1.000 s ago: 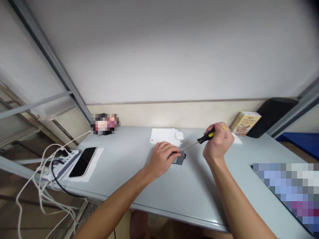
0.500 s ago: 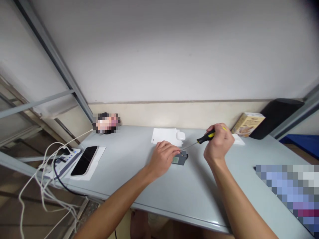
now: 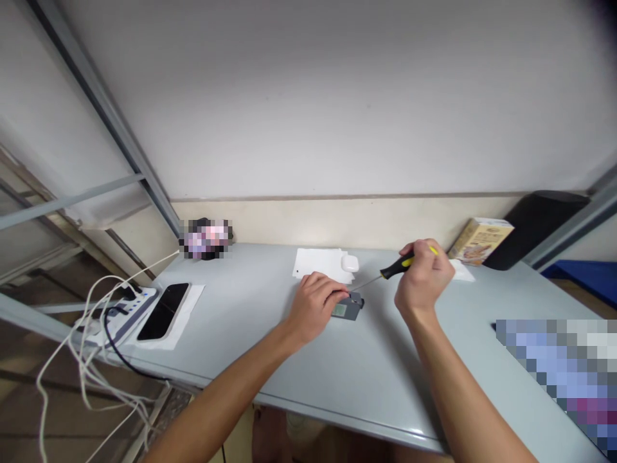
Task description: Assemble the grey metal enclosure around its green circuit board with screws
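My right hand [image 3: 424,273] is closed around the black and yellow handle of a screwdriver [image 3: 396,265]. Its thin metal shaft slants down to the left, and the tip reaches the far edge of a small dark grey device [image 3: 355,311] with a pale green panel, lying on the table. My left hand [image 3: 315,305] covers the device's left part, thumb and fingers closed together at its upper edge close to the screwdriver tip. What the tip touches is too small to make out.
Behind my left hand are white paper [image 3: 315,262] and a white earbud case [image 3: 349,263]. A phone [image 3: 164,312], power strip [image 3: 123,315] and tangled white cables are at left. A carton [image 3: 482,241] and black case [image 3: 535,228] stand at back right, against the wall.
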`<action>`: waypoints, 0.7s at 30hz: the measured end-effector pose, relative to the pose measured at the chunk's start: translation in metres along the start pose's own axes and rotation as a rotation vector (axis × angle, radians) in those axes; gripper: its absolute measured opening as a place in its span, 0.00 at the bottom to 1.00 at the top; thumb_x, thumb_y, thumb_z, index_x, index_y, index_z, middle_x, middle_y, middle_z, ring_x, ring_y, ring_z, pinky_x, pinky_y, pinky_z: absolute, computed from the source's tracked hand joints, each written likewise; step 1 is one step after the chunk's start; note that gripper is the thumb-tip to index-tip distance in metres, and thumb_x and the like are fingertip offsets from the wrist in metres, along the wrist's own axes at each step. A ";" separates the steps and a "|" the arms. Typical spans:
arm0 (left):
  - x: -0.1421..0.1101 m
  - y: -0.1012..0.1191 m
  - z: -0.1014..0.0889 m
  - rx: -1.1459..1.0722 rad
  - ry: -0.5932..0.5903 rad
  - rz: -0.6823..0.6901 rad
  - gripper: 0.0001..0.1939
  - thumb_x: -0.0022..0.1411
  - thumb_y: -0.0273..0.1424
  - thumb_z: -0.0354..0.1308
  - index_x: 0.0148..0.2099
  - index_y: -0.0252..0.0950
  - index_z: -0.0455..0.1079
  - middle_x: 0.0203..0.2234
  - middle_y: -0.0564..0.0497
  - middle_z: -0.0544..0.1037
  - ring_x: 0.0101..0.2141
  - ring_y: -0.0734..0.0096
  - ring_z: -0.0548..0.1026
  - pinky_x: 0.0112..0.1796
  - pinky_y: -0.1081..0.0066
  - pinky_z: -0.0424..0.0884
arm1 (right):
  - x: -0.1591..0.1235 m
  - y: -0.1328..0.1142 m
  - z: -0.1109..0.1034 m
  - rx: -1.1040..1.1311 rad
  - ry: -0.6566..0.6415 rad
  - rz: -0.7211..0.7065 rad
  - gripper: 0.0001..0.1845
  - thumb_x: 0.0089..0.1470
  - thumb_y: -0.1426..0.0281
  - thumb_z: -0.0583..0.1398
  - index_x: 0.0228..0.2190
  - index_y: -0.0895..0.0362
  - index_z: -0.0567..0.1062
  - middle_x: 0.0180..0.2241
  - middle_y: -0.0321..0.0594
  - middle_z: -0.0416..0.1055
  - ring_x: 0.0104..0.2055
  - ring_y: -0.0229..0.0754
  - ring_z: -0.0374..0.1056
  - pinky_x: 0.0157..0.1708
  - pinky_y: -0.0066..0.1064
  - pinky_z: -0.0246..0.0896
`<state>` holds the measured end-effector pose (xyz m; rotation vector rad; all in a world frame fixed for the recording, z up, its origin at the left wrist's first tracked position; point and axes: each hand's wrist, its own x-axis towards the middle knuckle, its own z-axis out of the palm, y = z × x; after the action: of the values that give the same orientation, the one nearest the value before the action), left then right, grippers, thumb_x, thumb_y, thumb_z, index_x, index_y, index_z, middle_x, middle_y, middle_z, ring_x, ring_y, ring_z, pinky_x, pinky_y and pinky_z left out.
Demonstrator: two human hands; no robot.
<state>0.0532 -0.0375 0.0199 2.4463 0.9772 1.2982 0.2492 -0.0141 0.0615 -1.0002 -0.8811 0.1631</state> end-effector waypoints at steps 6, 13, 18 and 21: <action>-0.001 -0.001 0.002 -0.026 0.020 -0.012 0.11 0.76 0.34 0.55 0.43 0.38 0.77 0.36 0.51 0.84 0.41 0.64 0.74 0.46 0.62 0.70 | -0.002 -0.001 0.000 -0.026 0.009 -0.028 0.18 0.60 0.63 0.56 0.20 0.55 0.70 0.21 0.33 0.64 0.25 0.37 0.59 0.28 0.30 0.52; 0.000 0.000 0.001 -0.033 0.014 -0.048 0.10 0.75 0.34 0.56 0.41 0.38 0.77 0.35 0.51 0.84 0.41 0.64 0.74 0.46 0.62 0.70 | -0.005 -0.003 0.001 -0.059 0.028 -0.050 0.18 0.60 0.63 0.56 0.21 0.55 0.70 0.21 0.33 0.64 0.24 0.37 0.59 0.28 0.30 0.53; 0.001 0.000 0.000 -0.031 0.010 -0.060 0.10 0.75 0.34 0.57 0.41 0.38 0.77 0.35 0.50 0.83 0.41 0.63 0.74 0.45 0.62 0.70 | -0.006 -0.005 0.000 -0.075 -0.002 -0.045 0.18 0.60 0.62 0.55 0.21 0.55 0.70 0.21 0.33 0.64 0.24 0.37 0.60 0.27 0.30 0.53; 0.000 0.000 0.001 -0.037 0.011 -0.068 0.11 0.75 0.34 0.56 0.41 0.38 0.77 0.34 0.49 0.83 0.41 0.63 0.74 0.45 0.62 0.70 | -0.008 -0.008 0.001 -0.081 -0.006 -0.054 0.17 0.60 0.63 0.56 0.21 0.55 0.70 0.21 0.33 0.64 0.23 0.37 0.60 0.27 0.30 0.53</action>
<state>0.0538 -0.0373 0.0197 2.3599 1.0205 1.2975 0.2418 -0.0217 0.0633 -1.0509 -0.9254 0.0854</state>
